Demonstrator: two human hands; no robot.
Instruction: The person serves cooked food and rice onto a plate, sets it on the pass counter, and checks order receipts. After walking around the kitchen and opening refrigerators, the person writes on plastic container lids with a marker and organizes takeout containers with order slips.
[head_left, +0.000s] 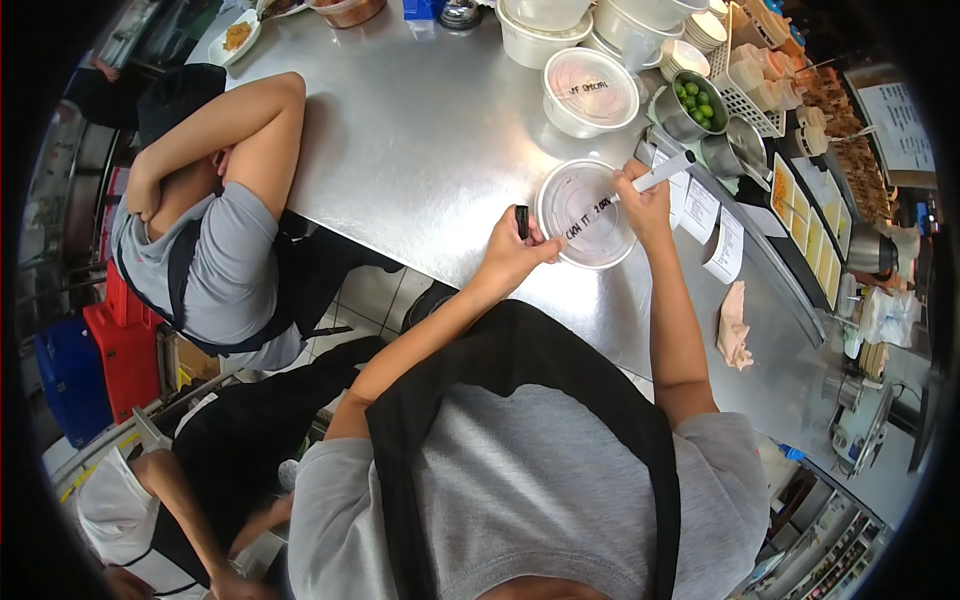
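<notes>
A round tub with a clear lid [572, 192] stands on the steel table before me, with black handwriting across the lid. My right hand [645, 205] grips a white marker [664, 174], its lower end at the end of the writing. Between the fingers of my left hand [512, 252] is a black marker cap [521, 221], and that hand's thumb reaches to the tub's near-left edge. Just behind it stands another lidded tub [590, 88], also written on.
White tubs [545, 40] are stacked at the back. A bowl of green limes [697, 100], paper slips [725, 248] and a crumpled cloth [734, 326] lie to the right. Two people [225, 240] are at the left, one leaning on the steel table [400, 130].
</notes>
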